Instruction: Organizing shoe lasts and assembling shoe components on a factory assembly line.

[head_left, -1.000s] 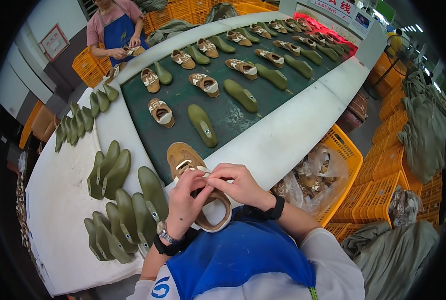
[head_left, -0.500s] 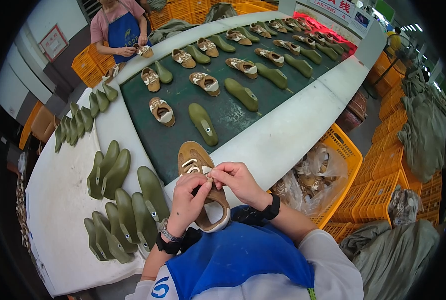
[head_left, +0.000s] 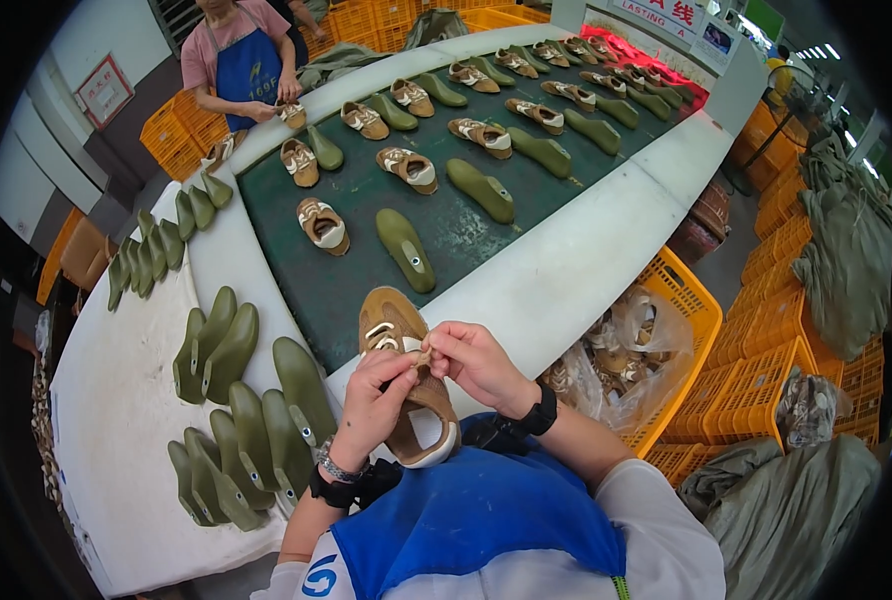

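Note:
A brown sneaker (head_left: 388,308) with white trim stands in front of my body, its toe pointing away from me and its heel against my blue apron. Over its tongue, my left hand (head_left: 368,402) has thumb and fingers pinched together on the shoelace (head_left: 422,358). From the other side my right hand (head_left: 478,362) pinches the same lace close to the left fingertips. The fingers partly cover the lace, so whether it is knotted cannot be seen.
Green shoe lasts (head_left: 234,350) stand on the white table at left. More sneakers (head_left: 323,226) and lasts line the dark green conveyor (head_left: 306,290) ahead. An orange crate (head_left: 701,300) of bagged shoes is at my right. Across the line, a co-worker (head_left: 246,60) handles a shoe.
My fingertips have shifted slightly on the lace, the right hand staying close to the left. The co-worker's hands and shoe have moved a little.

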`<state>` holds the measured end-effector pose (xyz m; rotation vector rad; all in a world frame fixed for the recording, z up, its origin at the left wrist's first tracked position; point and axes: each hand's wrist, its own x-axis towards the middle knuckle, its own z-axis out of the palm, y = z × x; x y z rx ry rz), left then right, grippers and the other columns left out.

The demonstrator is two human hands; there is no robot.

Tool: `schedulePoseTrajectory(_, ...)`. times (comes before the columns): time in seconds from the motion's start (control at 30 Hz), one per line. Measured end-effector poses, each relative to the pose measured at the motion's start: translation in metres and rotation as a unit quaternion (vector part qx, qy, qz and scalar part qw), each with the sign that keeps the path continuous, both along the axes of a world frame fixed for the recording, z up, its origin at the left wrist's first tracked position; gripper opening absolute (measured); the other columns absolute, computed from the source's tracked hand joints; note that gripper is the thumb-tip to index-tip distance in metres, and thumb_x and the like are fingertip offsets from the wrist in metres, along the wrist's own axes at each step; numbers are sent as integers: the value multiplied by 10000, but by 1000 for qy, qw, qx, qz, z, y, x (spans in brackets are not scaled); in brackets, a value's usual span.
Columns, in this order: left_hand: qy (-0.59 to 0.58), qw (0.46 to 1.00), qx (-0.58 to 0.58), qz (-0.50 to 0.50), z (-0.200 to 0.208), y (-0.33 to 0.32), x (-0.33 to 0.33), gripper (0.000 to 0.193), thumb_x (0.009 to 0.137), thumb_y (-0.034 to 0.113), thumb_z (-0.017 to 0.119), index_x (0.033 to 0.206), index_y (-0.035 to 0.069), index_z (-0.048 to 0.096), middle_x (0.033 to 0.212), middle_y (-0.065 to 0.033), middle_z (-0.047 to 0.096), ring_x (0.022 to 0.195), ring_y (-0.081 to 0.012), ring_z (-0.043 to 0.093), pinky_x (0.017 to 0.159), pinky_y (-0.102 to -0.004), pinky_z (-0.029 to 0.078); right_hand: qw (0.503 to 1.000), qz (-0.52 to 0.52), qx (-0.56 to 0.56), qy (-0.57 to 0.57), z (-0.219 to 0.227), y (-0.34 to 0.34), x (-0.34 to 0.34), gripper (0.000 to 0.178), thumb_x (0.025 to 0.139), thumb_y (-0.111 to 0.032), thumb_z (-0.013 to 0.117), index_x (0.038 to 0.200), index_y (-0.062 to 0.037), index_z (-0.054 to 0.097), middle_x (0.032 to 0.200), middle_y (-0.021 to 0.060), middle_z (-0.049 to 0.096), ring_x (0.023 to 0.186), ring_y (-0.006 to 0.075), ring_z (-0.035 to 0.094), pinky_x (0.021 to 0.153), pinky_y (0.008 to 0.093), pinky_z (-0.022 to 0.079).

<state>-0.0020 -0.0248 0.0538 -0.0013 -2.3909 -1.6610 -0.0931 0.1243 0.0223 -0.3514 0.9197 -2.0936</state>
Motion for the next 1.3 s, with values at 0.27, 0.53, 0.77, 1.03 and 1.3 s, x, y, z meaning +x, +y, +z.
schedulePoseTrajectory(0.27,-22,999,-15,-26,-13,-12,0,229,835,17,541,1048,-45,598,805,-44,547,783,-118,519,707,-236,412,998,35,-15,-42,-7,-3,-10,146,922,-164,522,931,-26,569,737,-12,520,637,58,489,606,200,433)
schedulePoseTrajectory(0.53,-67,986,120,96,-12,-7,-7,307,793,46,624,1080,-34,547,944,-71,618,822,-159,595,733,-270,480,881,13,193,433,-5,5,3,499,744,-260,708,1172,-76,528,933,56,520,790,141,520,692,281,455)
schedulePoseTrajectory(0.77,-99,976,161,105,1,5,0,341,874,45,551,1194,-50,479,1089,-147,572,906,-201,578,766,-280,492,761,-170,215,588,-10,-6,21,146,762,-217,614,887,-141,618,854,120,587,771,315,583,620,422,463)
schedulePoseTrajectory(1.03,-42,966,239,87,-3,4,-4,248,901,40,483,1142,-12,457,1045,-158,568,886,-233,583,740,-315,517,705,-85,240,662,-31,-14,20,204,725,-148,595,927,-137,623,850,102,574,759,303,579,609,415,469)
schedulePoseTrajectory(1.3,-6,977,-198,-83,6,-9,-3,637,839,69,617,1387,94,294,1348,-135,421,1159,-301,474,975,-358,401,740,-174,247,600,-26,-1,12,240,769,-160,558,1001,-131,609,838,78,568,796,282,590,648,384,493)
